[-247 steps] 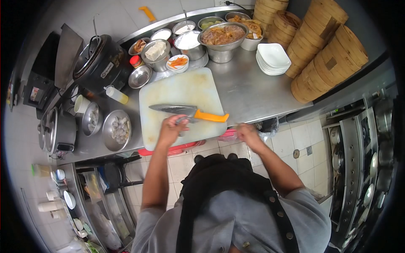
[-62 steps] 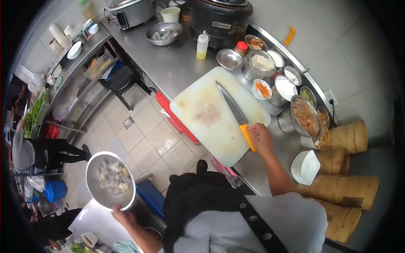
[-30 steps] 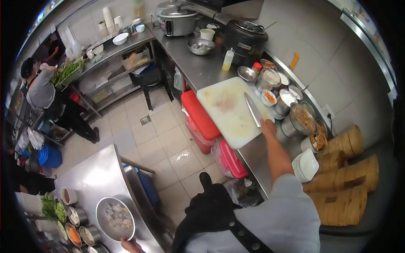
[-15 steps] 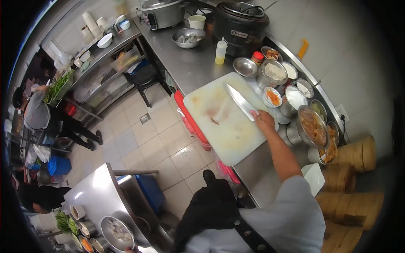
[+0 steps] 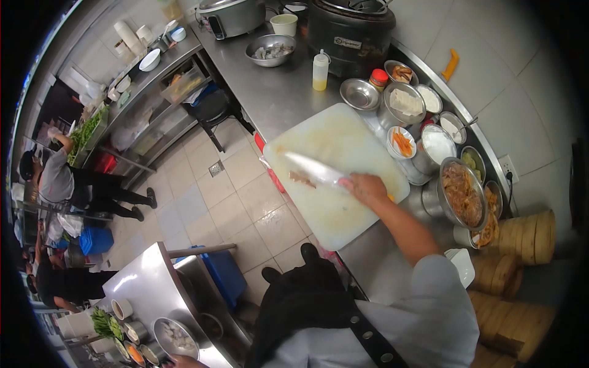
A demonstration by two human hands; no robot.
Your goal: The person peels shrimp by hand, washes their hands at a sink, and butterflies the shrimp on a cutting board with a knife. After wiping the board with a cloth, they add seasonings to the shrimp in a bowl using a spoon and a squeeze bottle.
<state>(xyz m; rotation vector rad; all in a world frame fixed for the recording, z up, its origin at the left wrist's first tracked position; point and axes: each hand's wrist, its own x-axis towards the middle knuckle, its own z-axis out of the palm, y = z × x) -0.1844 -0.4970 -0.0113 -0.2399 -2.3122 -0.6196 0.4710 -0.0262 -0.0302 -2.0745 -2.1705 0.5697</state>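
Observation:
My right hand [image 5: 368,189] is closed round the handle of the knife [image 5: 314,169], whose blade lies blurred over the white cutting board [image 5: 343,214]. Beside the blade, on the board's left part, is a small heap of reddish-brown bits [image 5: 302,179]. At the bottom left, my left hand [image 5: 181,362] is at the rim of a metal bowl [image 5: 176,337] with pale, shrimp-like pieces. That bowl is over the steel table [image 5: 144,276]; whether it rests there I cannot tell. Only part of my left hand shows.
Behind the board stand a squeeze bottle [image 5: 320,70], a black cooker [image 5: 350,40] and bowls of ingredients. Bamboo steamers [image 5: 524,236] are stacked at the right. Two people work at the left, one by a tray of greens [image 5: 89,135]. A blue bin [image 5: 224,276] is beside the table.
Since half a second ago, the knife has moved left and down across the board towards the reddish bits. Earlier, the left hand carried the bowl over to the steel table.

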